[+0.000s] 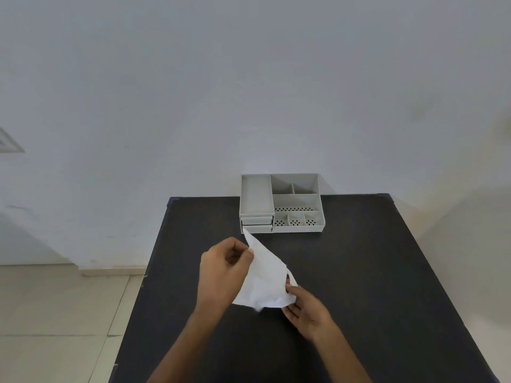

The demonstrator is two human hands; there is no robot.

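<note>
A crumpled white cloth or tissue is held up over the middle of the black table. My left hand pinches its upper edge between thumb and fingers. My right hand pinches its lower right corner. One pointed corner of the cloth rises toward a grey plastic organiser at the table's far edge. The organiser has open compartments on the right and two small drawers on its left front.
A plain white wall stands behind the table. Light floor tiles lie to the left of the table's left edge. Bare black tabletop shows on the right and near sides.
</note>
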